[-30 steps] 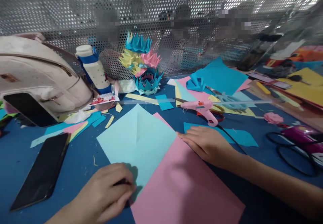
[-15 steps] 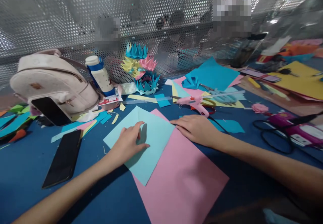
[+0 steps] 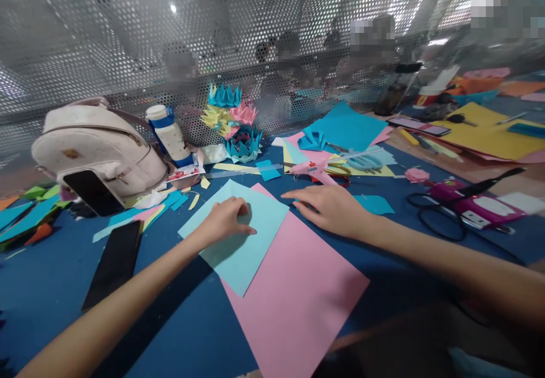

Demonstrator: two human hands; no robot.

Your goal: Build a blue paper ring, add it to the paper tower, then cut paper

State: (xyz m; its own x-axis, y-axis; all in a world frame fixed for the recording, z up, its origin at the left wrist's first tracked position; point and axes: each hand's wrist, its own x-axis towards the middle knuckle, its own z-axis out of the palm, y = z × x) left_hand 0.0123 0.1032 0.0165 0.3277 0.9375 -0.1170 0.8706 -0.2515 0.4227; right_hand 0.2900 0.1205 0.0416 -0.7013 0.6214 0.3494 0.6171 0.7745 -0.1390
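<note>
A light aqua square of paper (image 3: 255, 253) lies on top of a larger pink sheet (image 3: 298, 293), both turned cornerwise on the blue table. My left hand (image 3: 225, 219) is over the aqua square, thumb and fingers apart, with nothing seen between them; whether it touches the paper I cannot tell. Just right of the square's right corner is my right hand (image 3: 332, 208), fingers stretched out near the upper edge of the pink sheet. Behind it a pink glue gun (image 3: 310, 169) lies near light blue scissors (image 3: 366, 161).
Stacked paper flowers (image 3: 232, 120) stand before a perforated metal screen (image 3: 264, 20). To the left are a pale backpack (image 3: 97, 145), a water bottle (image 3: 170, 134) and a dark phone (image 3: 114, 261). Blue sheets (image 3: 344, 125), a purple device (image 3: 472, 202) with a black cord and yellow paper (image 3: 481, 131) lie right.
My left hand has moved up from the aqua square's lower edge to over its middle, its fingers spreading. My right hand has come slightly off the square's right corner. The view has shifted.
</note>
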